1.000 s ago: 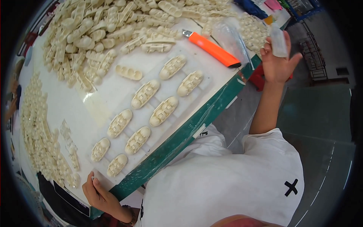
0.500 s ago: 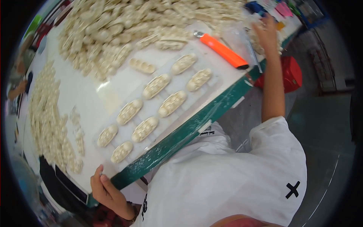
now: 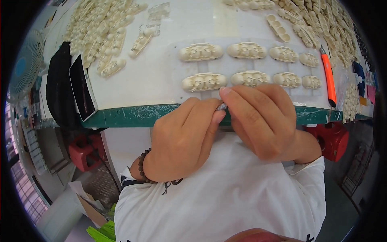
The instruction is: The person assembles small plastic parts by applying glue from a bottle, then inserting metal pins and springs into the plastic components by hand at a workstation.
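While both hands meet just off the near edge of the mat [image 3: 226, 67], the left hand [image 3: 181, 135] is closed in a pinch on a small grey piece [image 3: 221, 107], thumb and finger on either side, only a bit of it showing. Right hand [image 3: 264, 121] has fingers curled, one fingertip right beside the grey piece; can't tell whether it grips it too. So the grey piece sits between the hands, on the near side of the mat, over the table edge [image 3: 121, 115]. Dark bead bracelet [image 3: 146, 164] on the left wrist.

On the mat: eight cream pods [image 3: 200, 52], two rows of four, bigger ones toward its left end; right hand overlaps part of the near row. Orange cutter [image 3: 329, 78] just right of the mat. Loose empty shell [image 3: 278, 28] beyond the mat, toward its right end. One pile of cream parts [image 3: 96, 30] beyond and left of the mat, another pile [image 3: 320, 16] beyond and right. Phone [image 3: 84, 88], dark screen, well left of the mat; black cloth [image 3: 58, 86] past that, then a fan [image 3: 26, 60] farthest left.
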`<state>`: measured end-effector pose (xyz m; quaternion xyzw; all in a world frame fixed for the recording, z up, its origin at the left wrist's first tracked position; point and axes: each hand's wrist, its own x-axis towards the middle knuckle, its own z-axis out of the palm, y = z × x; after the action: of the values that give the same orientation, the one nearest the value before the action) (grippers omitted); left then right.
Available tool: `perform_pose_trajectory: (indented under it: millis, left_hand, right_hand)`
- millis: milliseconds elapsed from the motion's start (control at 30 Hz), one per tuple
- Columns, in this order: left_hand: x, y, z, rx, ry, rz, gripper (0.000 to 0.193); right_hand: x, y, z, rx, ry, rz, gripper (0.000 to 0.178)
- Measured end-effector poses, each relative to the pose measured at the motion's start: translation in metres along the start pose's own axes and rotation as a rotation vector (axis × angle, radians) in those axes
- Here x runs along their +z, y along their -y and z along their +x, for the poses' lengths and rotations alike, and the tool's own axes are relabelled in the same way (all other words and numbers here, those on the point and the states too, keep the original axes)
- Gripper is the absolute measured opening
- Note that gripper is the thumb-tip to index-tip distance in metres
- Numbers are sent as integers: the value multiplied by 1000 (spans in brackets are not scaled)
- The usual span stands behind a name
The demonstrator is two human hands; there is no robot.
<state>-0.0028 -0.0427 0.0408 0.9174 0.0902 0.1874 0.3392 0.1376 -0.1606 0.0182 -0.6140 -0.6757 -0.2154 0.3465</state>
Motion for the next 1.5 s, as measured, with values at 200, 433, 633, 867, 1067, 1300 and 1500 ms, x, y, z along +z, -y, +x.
perform_pose_trajectory:
  millis: [200,433,633,867,1067,1300,1500]
  left_hand:
    - [2,15,16,41,-230,-105,8]
    - [-9,36,31,10,-348,-2,19]
    - [-5,62,24,-147,-409,61,15]
    - [-3,71,25,-197,-345,79,15]
    - [-3,60,21,-109,-349,118,11]
    - [-2,31,15,-124,-210,44,11]
    - [3,26,15,-125,-231,-7,11]
  right_hand:
    - [4,-7,36,-76,54,-23,34]
    - [18,-25,71,-33,54,-64,27]
    - [28,-36,68,101,311,-43,19]
    - [35,-34,67,130,490,-24,20]
    - [22,-33,66,157,360,43,32]
    - [18,-19,50,87,286,138,37]
    - [13,-20,48,3,268,82,36]
